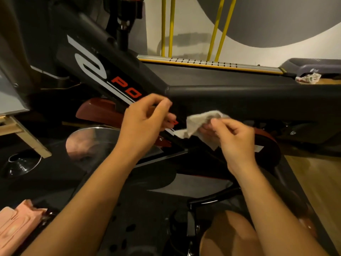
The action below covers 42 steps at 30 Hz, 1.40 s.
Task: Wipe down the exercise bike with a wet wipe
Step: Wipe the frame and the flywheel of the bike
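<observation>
Hands meet over the black exercise bike (103,74), whose slanted frame tube carries white stripes and red lettering and runs down toward a dark red housing (96,109) and a shiny flywheel (96,139). The bike looks heavy and rigid, a fixed surface that should take firm rubbing without shifting. Behind it stretches a treadmill deck (239,78) with yellow uprights (167,26). The right hand (234,137) holds the wet wipe (199,120), its fingers (216,122) pinched shut on the crumpled sheet just above the lower end of the frame tube. The left hand (144,122) hovers just beside it, thumb and fingers curled close together, holding nothing that can be made out. The wipe appears light, limp and damp, already greyed with dirt; it would likely handle best bunched in the palm, or refolded by its corners to turn out a cleaner face.
</observation>
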{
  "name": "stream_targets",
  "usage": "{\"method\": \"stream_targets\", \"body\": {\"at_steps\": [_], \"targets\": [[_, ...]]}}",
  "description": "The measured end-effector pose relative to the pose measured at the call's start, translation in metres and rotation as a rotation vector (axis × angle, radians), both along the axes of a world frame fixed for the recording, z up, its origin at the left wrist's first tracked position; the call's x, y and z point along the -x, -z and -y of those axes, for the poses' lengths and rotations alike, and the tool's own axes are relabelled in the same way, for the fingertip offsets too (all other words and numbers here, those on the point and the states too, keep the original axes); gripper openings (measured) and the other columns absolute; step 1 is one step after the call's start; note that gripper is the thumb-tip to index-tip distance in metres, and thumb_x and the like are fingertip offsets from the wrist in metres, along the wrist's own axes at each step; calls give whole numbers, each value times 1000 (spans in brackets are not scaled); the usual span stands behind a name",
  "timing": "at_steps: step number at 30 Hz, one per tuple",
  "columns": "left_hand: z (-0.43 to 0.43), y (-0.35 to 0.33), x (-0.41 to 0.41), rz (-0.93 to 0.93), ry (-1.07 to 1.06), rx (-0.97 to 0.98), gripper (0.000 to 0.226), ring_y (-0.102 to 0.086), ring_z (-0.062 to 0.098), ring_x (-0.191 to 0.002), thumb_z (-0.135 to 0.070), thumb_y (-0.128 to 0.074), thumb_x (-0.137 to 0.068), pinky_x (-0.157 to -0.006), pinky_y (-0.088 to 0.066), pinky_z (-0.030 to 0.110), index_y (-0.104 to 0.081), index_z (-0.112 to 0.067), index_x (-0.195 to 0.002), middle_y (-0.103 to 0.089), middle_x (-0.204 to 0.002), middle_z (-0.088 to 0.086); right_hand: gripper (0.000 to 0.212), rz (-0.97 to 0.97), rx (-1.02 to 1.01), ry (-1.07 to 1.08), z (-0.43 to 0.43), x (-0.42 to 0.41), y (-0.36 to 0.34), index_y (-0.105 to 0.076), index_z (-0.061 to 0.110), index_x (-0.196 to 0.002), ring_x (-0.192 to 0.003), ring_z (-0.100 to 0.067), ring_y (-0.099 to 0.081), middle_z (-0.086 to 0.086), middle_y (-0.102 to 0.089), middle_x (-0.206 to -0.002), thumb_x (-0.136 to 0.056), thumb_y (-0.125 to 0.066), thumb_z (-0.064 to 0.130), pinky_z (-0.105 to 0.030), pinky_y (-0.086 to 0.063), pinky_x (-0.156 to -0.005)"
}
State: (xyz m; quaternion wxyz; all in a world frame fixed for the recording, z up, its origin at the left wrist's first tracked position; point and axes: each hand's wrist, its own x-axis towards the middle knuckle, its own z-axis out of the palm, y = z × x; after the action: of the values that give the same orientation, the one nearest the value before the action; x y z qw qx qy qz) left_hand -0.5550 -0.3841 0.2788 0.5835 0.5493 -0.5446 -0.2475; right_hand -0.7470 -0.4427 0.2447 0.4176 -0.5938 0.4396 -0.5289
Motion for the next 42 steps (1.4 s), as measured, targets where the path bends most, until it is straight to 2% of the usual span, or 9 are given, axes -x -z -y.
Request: {"method": "stream_targets", "body": {"at_steps": [4,10,16,19,22,26,32,36,42], "targets": [[-20,66,-4,32,133,-280,31,-73,13,-87,-27,-45,-103,-84,-59,41,-72,-16,-95,-75,-92,1,22,-53,-137,-25,-4,9,15,-76,24,-75,-84,-23,-73,0,-76,-79,-91,-66,13,-35,-61,-77],[-28,135,-12,-249,113,-439,47,-70,15,-100,-43,-34,-102,-90,-55,35,-71,-14,-106,-75,-104,2,12,-127,93,-296,6,-26,-17,-74,16,-97,-87,-19,-73,-6,-76,-91,-93,-63,12,-34,-60,-78],[-31,155,-8,-272,220,-410,46,-65,11,-112,-54,-43,-98,-95,-52,32,-67,-19,-114,-70,-117,-4,31,-269,-61,81,6,55,51,-73,30,-70,-76,-17,-72,-2,-74,-77,-90,-64,7,-46,-59,-81],[-27,147,3,-141,263,-332,38,-60,1,-114,-48,-41,-95,-97,-48,26,-65,-28,-117,-67,-119,-12,23,-365,0,166,11,57,40,-63,29,-69,-67,-9,-69,4,-70,-70,-85,-72,15,-23,-54,-66],[-16,146,15,83,232,-335,24,-53,-8,-108,-44,-42,-101,-94,-43,17,-59,-37,-117,-55,-118,-14,18,-355,67,176,12,41,40,-60,24,-78,-68,-11,-70,1,-68,-69,-81,-78,24,-29,-57,-67],[4,144,22,372,188,-318,17,-46,-4,-99,-40,-40,-102,-84,-36,23,-54,-32,-108,-42,-104,-9,34,-365,38,99,-4,44,69,-60,38,-87,-84,0,-67,17,-68,-80,-84,-72,7,-18,-53,-76],[12,135,23,299,181,-373,14,-47,11,-108,-27,-43,-101,-89,-35,29,-54,-32,-96,-50,-108,-6,22,-441,382,-55,-3,-16,44,-74,17,-110,-96,-4,-65,6,-72,-103,-90,-65,13,-20,-52,-89],[5,127,17,216,270,-391,27,-50,10,-120,-20,-43,-93,-107,-39,31,-63,-25,-111,-56,-126,-4,28,-637,245,-278,-4,-49,50,-69,22,-121,-109,-12,-62,-1,-68,-119,-96,-56,19,-30,-51,-96],[8,127,14,355,247,-458,24,-40,-1,-105,-10,-45,-100,-93,-29,7,-62,-24,-109,-47,-108,-4,14,-572,151,-89,5,-11,24,-78,21,-95,-82,0,-66,20,-68,-82,-88,-66,17,-26,-53,-88]]}}
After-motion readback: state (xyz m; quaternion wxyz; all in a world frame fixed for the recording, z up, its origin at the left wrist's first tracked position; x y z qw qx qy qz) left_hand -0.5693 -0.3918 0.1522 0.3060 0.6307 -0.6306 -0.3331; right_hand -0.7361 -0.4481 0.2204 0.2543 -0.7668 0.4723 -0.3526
